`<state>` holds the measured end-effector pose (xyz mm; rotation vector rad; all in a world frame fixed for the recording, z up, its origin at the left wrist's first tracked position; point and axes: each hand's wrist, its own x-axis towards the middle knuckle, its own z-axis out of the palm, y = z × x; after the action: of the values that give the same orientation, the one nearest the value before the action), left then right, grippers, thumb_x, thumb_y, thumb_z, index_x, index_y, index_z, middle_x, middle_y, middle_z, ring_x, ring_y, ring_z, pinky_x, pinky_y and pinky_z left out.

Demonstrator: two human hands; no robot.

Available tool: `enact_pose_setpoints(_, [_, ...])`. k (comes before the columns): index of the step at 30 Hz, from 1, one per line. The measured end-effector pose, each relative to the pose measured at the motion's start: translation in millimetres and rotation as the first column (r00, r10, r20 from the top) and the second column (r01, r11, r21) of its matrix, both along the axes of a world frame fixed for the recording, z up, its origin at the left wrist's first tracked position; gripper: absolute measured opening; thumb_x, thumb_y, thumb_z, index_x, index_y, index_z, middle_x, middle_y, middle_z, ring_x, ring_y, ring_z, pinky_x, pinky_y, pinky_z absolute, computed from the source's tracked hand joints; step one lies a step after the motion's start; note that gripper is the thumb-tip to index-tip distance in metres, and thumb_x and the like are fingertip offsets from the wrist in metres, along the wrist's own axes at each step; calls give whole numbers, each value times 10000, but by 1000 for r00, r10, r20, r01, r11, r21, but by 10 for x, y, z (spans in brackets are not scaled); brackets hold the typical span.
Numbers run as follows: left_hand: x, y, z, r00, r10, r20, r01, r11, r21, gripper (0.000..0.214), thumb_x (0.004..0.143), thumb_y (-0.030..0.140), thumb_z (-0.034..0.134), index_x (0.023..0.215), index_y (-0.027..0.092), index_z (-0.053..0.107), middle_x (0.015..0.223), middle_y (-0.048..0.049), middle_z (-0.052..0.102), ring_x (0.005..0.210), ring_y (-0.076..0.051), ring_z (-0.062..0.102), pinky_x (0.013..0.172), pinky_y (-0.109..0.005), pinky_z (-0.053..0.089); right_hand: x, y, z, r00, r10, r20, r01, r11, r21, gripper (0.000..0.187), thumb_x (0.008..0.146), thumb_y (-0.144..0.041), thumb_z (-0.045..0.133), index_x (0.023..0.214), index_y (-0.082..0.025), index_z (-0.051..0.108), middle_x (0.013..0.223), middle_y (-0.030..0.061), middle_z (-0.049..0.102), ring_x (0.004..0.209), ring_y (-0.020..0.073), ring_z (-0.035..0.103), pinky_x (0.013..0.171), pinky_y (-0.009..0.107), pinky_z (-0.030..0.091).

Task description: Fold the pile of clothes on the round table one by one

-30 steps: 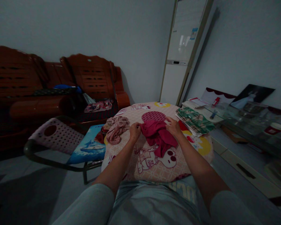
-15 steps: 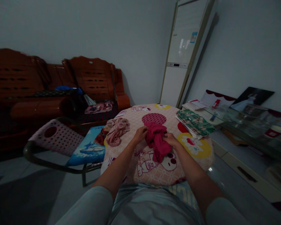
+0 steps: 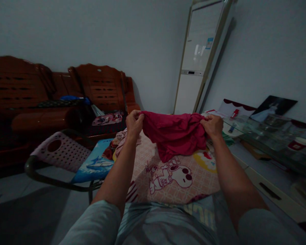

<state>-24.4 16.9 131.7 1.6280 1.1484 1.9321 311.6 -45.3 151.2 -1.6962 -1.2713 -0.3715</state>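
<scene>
A dark pink garment point(image 3: 174, 134) is stretched sideways between my two hands, raised above the table, its lower part hanging in folds. My left hand point(image 3: 135, 124) pinches its left upper corner. At the right upper end, my right hand point(image 3: 213, 125) grips bunched fabric. Beneath lies a round table with a patterned pink cloth point(image 3: 142, 177) showing a cartoon dog. Crumpled pinkish and red cloth point(image 3: 117, 143) rests on the table's left side, partly behind my left forearm. A green checked cloth point(image 3: 227, 141) is mostly hidden behind my right hand.
A chair point(image 3: 63, 153) with a blue cushion point(image 3: 95, 163) stands at the left. Behind it is a wooden sofa point(image 3: 99, 85) with cloths on it. A glass-topped cabinet point(image 3: 265, 139) holding papers and a cup runs along the right. A tall white air conditioner point(image 3: 191, 92) stands in the corner.
My hands have lifted and moved apart, spreading the bunched dark pink garment wide above the table. It now covers the far part of the tablecloth from view.
</scene>
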Motion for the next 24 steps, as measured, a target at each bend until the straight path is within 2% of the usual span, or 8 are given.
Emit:
enact_pose_setpoints(4, [-132,-95,365,995,-17,101,5,993,120,57,775,218,566,778,161,574,647,49,537,559,-68,529,535,-152,417,-60,-102,307,996,-22,87,10,991,130,108,631,-272,581,668,-182,629,581,0,550,589,172,518,603,295,409])
enact_pose_setpoints(8, [-170,-199,721,991,-28,132,6,986,165,82,836,242,546,817,165,565,595,71,481,446,-42,488,467,-132,377,-66,-132,727,992,-46,117,11,957,289,87,661,-241,574,703,-182,622,600,-2,534,578,164,501,594,303,424])
enact_pose_setpoints(10, [-157,-163,821,991,-25,132,2,985,174,97,855,251,534,835,163,569,587,72,482,414,-39,477,448,-128,362,-61,-54,895,989,-62,135,13,943,334,93,671,-231,570,724,-179,626,625,4,541,591,168,512,607,314,440])
enact_pose_setpoints(12, [-145,-25,831,993,-24,117,5,987,159,97,846,242,539,841,156,583,579,70,497,414,-44,487,450,-131,368,-55,110,976,985,-61,160,4,943,334,120,681,-227,569,759,-167,639,665,21,564,631,181,536,632,332,459])
enact_pose_setpoints(15, [-157,345,673,998,-11,62,7,997,71,90,798,219,568,819,143,612,548,61,517,441,-74,522,467,-155,404,-55,502,911,986,-27,162,-20,958,285,179,704,-224,559,828,-142,659,742,64,616,735,216,579,696,367,486])
enact_pose_setpoints(19, [-200,862,237,993,119,-18,-120,984,-129,92,762,187,564,806,139,629,598,3,600,585,-152,621,566,-234,496,-122,1086,555,986,131,103,-147,976,160,352,719,-184,527,1036,-117,664,923,112,688,861,234,622,834,395,501])
enact_pose_setpoints(22, [-210,1020,-185,949,242,-203,-287,928,-236,266,731,144,589,992,120,637,937,-107,702,930,-229,665,849,-330,518,-213,1282,133,942,323,94,-326,945,12,527,701,-166,547,1222,-111,612,1139,132,682,979,237,632,913,383,491])
enact_pose_setpoints(24, [-213,986,-491,908,206,-366,-326,895,-305,434,708,130,615,1141,98,602,1177,-169,655,1138,-274,599,1002,-370,448,-247,1228,-204,926,363,105,-348,928,-136,476,728,-168,538,1188,-115,652,1163,137,689,1039,250,629,955,381,471])
